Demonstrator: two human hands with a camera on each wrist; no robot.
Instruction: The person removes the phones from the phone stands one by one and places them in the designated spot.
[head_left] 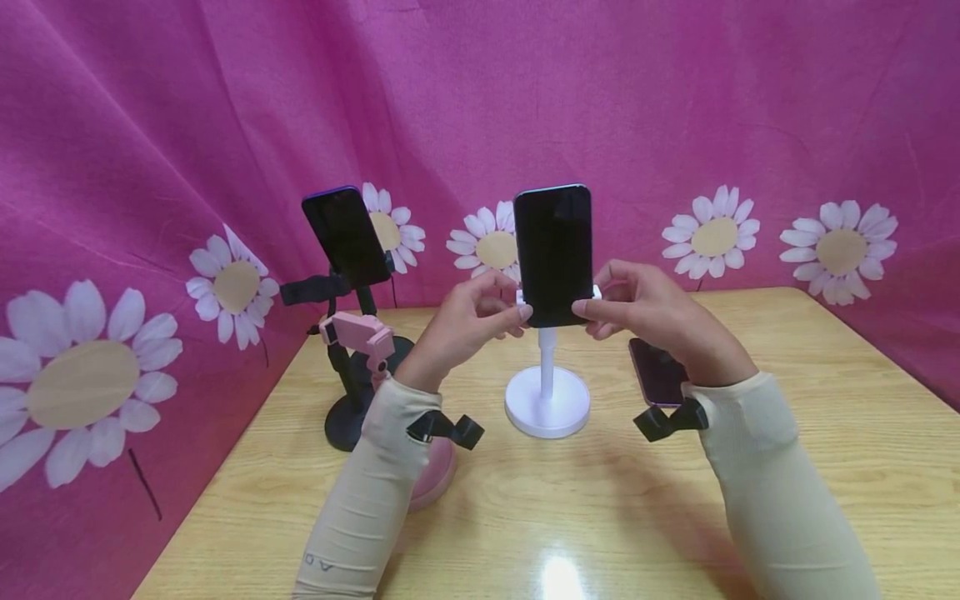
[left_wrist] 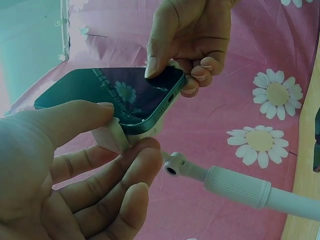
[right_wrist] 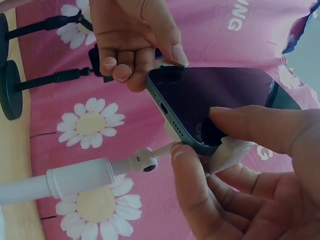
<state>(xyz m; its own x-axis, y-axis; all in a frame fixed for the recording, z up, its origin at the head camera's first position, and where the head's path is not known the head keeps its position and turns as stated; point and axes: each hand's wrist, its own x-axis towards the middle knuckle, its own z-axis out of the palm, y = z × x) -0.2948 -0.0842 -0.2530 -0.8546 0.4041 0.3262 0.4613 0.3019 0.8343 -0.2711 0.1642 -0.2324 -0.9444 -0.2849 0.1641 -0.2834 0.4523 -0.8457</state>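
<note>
A dark-screened smartphone [head_left: 555, 250] stands upright in the clamp of a white phone stand [head_left: 548, 404]. My left hand [head_left: 480, 310] pinches the lower left side of the phone and clamp, thumb on the screen's edge and fingers behind. On the opposite side my right hand [head_left: 651, 308] pinches in the same way, its thumb over the lower right corner. Up close in the left wrist view, a white clamp arm [left_wrist: 111, 136] lies against the phone's side. The right wrist view shows the stand's ball joint [right_wrist: 145, 160] below the phone's port edge.
To the left stand a black phone stand [head_left: 348, 425] and a pink phone stand [head_left: 362, 332]; another phone [head_left: 347, 237] is held up there, tilted. A further phone [head_left: 660, 371] lies on the wooden table [head_left: 600, 525] near my right wrist. Behind hangs a pink daisy-print curtain [head_left: 637, 100].
</note>
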